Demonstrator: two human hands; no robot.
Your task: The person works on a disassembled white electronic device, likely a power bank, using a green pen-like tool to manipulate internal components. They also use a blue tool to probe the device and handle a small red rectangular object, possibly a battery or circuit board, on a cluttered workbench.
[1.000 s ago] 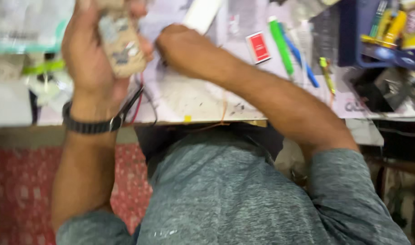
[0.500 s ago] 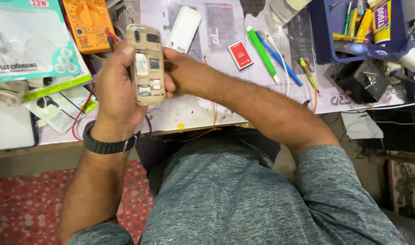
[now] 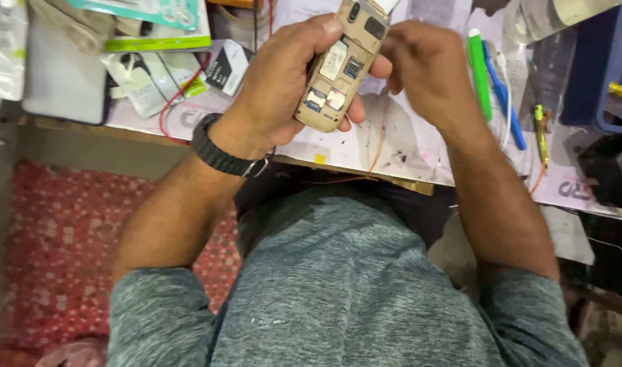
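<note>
Right now we grip the phone (image 3: 338,71) in our left hand (image 3: 283,88), fingers wrapped round its side, its back cover off and the open battery bay with its small card slots turned up toward us. Our right hand (image 3: 426,75) is loosely curled just beside the phone's upper edge, fingertips touching or nearly touching it; we cannot tell whether it pinches anything. To work the open back well, we judge it best to brace the phone firmly with the left thumb and let only the right fingertips go at the slots, lightly, since the contacts look delicate. Beyond the right hand lie a green pen (image 3: 479,71) and a blue pen (image 3: 504,95) side by side, with a dark blue tray (image 3: 596,81) further right. Beyond the left hand sit a small black box (image 3: 228,64), a red wire (image 3: 171,112) and some packets (image 3: 154,27). Loose copper wire (image 3: 379,143) trails on the mat (image 3: 406,153) beneath the hands, where small parts could snag or get lost.
</note>
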